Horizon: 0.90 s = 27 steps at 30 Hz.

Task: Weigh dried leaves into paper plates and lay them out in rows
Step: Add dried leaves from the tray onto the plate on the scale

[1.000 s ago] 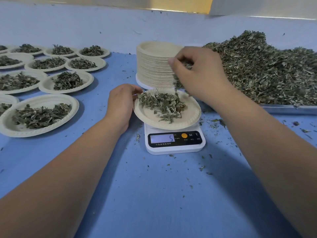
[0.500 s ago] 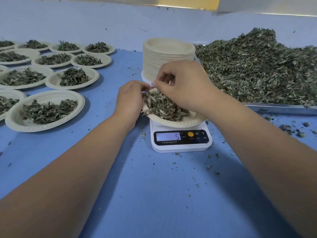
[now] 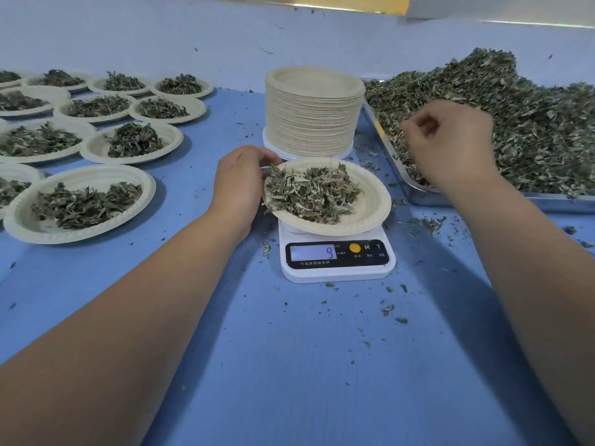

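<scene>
Scale [image 3: 336, 262]: small white plastic body, rounded corners, black glossy front strip with an orange round button; its pale display reads 9. On its platform sits one paper plate [image 3: 376, 204], off-white moulded pulp, matte, shallow dish with a crimped, ribbed rim, tilted a little up toward its left side. The plate carries a loose mound of dried leaves [image 3: 309, 191]: grey-green, curled and crumpled, with pale stalk fragments, heaped on the plate's left half and leaving the right part bare. Left hand [image 3: 240, 185], left of the scale, grips the plate's left rim, fingers curled round the edge. Right hand [image 3: 447, 143], behind and right of the scale, hovers over the leaf heap [image 3: 531, 123] with fingers curled inward; it is motion-blurred and I cannot tell whether it pinches any leaves. The heap is a coarse, shredded pile filling a flat metal tray [image 3: 553, 202] with a shiny raised lip, right of the scale. Directly behind the scale stands a tall, even stack of plates [image 3: 314, 114] of the same pulp, edges showing as fine layers. Left of the scale, filled plates [image 3: 141, 204] lie in rows, rims touching or overlapping, each with a darker leaf mound. Tabletop [image 3: 289, 365]: smooth blue covering, scattered with leaf crumbs around the scale, densest to its right.
</scene>
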Each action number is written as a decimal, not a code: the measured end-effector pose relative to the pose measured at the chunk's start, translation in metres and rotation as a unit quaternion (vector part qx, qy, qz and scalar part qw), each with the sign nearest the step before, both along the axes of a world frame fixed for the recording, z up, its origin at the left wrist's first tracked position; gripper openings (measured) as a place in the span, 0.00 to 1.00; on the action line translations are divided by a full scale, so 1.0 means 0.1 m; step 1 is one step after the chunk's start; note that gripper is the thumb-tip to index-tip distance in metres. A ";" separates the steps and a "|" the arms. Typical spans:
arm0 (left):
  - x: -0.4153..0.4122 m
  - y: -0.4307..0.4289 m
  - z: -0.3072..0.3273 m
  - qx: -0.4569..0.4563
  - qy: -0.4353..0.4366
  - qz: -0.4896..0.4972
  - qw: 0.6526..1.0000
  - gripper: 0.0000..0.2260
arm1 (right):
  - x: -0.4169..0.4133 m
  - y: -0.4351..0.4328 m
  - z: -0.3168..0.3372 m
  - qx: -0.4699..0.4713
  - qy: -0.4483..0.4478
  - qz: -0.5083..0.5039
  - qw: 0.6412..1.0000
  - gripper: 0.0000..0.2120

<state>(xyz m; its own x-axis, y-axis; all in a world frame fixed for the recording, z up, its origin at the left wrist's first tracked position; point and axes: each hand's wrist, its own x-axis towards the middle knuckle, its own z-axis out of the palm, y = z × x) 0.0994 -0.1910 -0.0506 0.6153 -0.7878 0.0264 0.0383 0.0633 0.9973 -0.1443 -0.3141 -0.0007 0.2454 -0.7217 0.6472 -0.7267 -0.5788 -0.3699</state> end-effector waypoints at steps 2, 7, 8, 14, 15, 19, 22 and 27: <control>0.01 -0.03 0.02 0.021 -0.007 -0.002 1.000 0.12 | -0.18 -0.11 -0.11 0.042 0.034 -0.043 0.998 0.10; 0.02 0.06 0.08 -0.016 -0.109 -0.077 0.991 0.15 | -0.25 -0.02 -0.23 0.060 0.052 -0.040 0.996 0.10; 0.04 0.10 0.09 -0.032 -0.137 -0.109 0.984 0.17 | -0.21 0.06 -0.21 0.049 0.042 -0.022 0.998 0.10; 0.25 0.23 0.18 0.026 -0.233 -0.277 0.932 0.40 | 0.11 0.57 -0.11 0.095 0.089 0.173 0.976 0.18; 0.28 0.24 0.17 0.018 -0.219 -0.299 0.929 0.43 | 0.15 0.63 -0.10 0.104 0.103 0.190 0.971 0.21; 0.32 0.22 0.12 0.012 -0.226 -0.307 0.924 0.45 | 0.24 0.74 -0.11 0.137 0.130 0.213 0.959 0.23; 0.26 0.19 0.10 0.028 -0.254 -0.275 0.927 0.45 | 0.23 0.74 -0.16 0.144 0.124 0.230 0.954 0.18; 0.15 0.14 0.15 0.062 -0.309 -0.208 0.926 0.37 | 0.27 0.73 -0.18 0.157 0.082 0.224 0.958 0.12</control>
